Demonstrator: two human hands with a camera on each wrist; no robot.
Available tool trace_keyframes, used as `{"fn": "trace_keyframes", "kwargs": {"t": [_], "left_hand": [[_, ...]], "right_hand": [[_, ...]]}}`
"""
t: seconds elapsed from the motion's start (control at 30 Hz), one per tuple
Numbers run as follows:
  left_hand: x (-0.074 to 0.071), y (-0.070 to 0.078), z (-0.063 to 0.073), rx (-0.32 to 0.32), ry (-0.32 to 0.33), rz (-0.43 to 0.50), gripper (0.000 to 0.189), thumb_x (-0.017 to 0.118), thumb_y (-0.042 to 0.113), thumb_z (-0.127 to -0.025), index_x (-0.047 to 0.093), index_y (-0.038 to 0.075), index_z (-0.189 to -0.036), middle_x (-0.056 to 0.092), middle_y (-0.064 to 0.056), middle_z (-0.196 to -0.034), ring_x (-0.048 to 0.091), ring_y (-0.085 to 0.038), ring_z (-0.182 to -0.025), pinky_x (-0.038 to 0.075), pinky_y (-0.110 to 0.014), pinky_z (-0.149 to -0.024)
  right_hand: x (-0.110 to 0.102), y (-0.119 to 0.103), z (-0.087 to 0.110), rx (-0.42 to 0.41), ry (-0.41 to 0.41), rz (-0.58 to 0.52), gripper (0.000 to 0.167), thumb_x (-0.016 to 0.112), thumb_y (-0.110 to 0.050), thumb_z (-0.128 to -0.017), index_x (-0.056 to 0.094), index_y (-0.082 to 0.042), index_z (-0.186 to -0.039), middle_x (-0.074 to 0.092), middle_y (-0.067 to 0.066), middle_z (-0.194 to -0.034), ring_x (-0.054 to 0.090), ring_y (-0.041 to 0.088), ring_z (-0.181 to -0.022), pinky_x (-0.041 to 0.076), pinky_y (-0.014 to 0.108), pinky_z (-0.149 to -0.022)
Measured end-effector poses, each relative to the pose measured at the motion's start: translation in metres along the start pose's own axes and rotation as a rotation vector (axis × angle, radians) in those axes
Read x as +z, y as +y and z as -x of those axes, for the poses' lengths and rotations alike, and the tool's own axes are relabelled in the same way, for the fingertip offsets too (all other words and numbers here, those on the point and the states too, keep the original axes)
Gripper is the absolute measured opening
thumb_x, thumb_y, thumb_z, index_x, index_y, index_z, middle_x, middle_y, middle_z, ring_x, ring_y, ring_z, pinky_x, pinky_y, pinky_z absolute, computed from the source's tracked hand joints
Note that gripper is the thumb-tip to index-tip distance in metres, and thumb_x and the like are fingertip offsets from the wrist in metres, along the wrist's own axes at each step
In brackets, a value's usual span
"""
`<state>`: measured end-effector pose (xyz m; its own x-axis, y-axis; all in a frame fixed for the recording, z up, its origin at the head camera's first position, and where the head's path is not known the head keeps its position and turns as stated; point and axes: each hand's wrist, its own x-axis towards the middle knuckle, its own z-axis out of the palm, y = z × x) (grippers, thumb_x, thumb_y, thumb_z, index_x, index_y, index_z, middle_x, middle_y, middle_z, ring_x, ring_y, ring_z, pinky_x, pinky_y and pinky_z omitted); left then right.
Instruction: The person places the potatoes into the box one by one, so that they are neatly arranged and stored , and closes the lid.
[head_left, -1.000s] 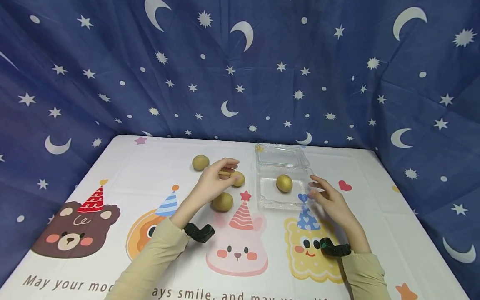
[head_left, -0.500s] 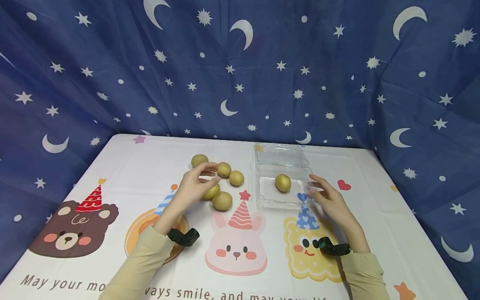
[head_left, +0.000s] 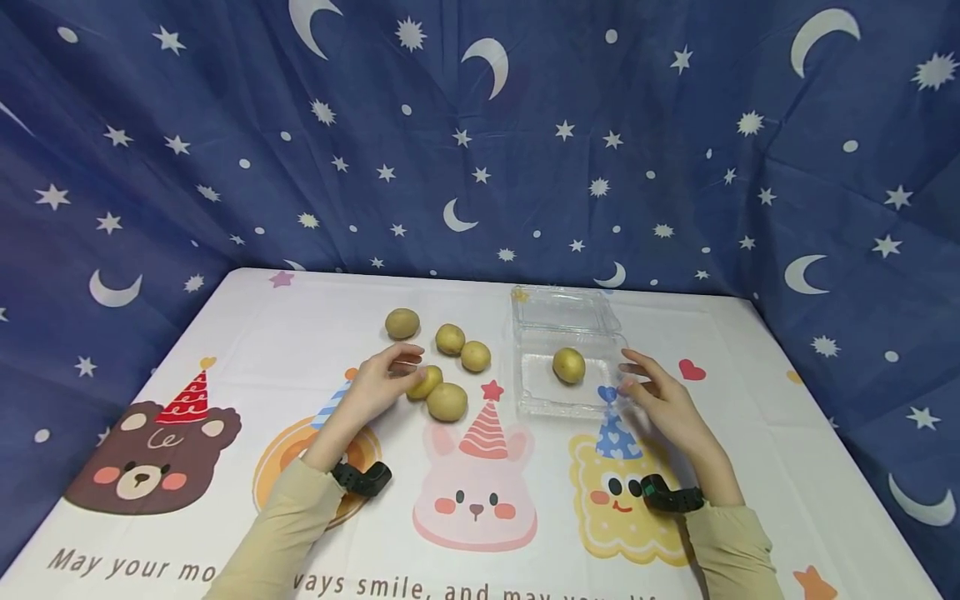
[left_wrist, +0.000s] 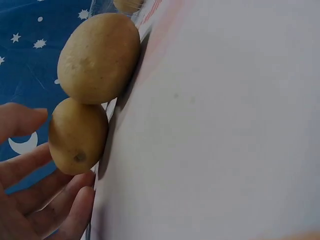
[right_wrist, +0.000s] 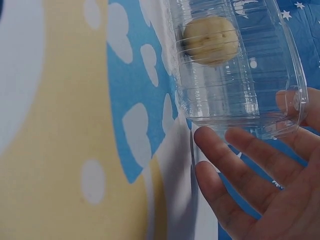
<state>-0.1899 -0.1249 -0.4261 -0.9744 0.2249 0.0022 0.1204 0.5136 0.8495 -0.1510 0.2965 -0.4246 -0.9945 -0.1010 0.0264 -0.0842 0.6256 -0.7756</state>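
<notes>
My left hand (head_left: 380, 385) is beside a small yellow potato (left_wrist: 77, 136), the thumb at one side and relaxed fingers (left_wrist: 30, 167) reaching behind it. That potato touches a larger potato (head_left: 447, 402). Both lie on the tablecloth. My right hand (head_left: 660, 400) is at the right side of a clear plastic box (head_left: 536, 392), whose hinged lid (head_left: 562, 310) is laid back. In the right wrist view the thumb (right_wrist: 287, 102) is at the rim corner and the loosely extended fingers (right_wrist: 235, 172) lie along the outside wall. One potato (head_left: 568, 366) sits inside the box.
Behind the left hand lie three more potatoes: one (head_left: 402, 323) at the back left, two touching, (head_left: 450, 339) one behind the other. The white cloth (head_left: 315, 317) has printed cartoon animals. A blue curtain (head_left: 525, 208) with moons and stars hangs behind the table.
My left hand has let go of a potato in the back pair, drawn back left, then come down toward the front pair. The right hand stays at the box.
</notes>
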Motion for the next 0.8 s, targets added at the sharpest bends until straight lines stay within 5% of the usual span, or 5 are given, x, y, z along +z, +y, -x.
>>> {"fn": "trace_keyframes", "kwargs": {"t": [0.27, 0.5, 0.8], "left_hand": [[-0.002, -0.007, 0.000, 0.005, -0.082, -0.003, 0.039, 0.066, 0.020, -0.089, 0.060, 0.005, -0.124, 0.066, -0.016, -0.117, 0.065, -0.029, -0.105, 0.051, -0.039, -0.088], [-0.003, -0.010, 0.002, 0.054, -0.144, 0.020, 0.046, 0.070, 0.012, -0.084, 0.057, 0.004, -0.127, 0.064, -0.019, -0.120, 0.063, -0.031, -0.110, 0.052, -0.043, -0.094], [-0.002, -0.012, 0.002, 0.070, -0.136, -0.027, 0.051, 0.072, 0.011, -0.081, 0.056, 0.005, -0.129, 0.064, -0.019, -0.120, 0.062, -0.029, -0.108, 0.052, -0.041, -0.091]], "right_hand": [[0.000, 0.000, 0.000, 0.007, 0.000, 0.021, 0.053, 0.051, -0.024, -0.100, 0.035, -0.013, -0.148, 0.053, 0.023, -0.136, 0.064, 0.037, -0.104, 0.044, 0.057, -0.097], [0.001, 0.002, -0.001, -0.005, 0.005, 0.027, 0.051, 0.049, -0.025, -0.100, 0.036, -0.012, -0.147, 0.054, 0.022, -0.135, 0.064, 0.036, -0.104, 0.044, 0.052, -0.096], [0.002, 0.004, -0.002, -0.004, 0.002, 0.009, 0.050, 0.049, -0.023, -0.100, 0.036, -0.014, -0.148, 0.054, 0.022, -0.135, 0.064, 0.038, -0.105, 0.043, 0.056, -0.098]]}}
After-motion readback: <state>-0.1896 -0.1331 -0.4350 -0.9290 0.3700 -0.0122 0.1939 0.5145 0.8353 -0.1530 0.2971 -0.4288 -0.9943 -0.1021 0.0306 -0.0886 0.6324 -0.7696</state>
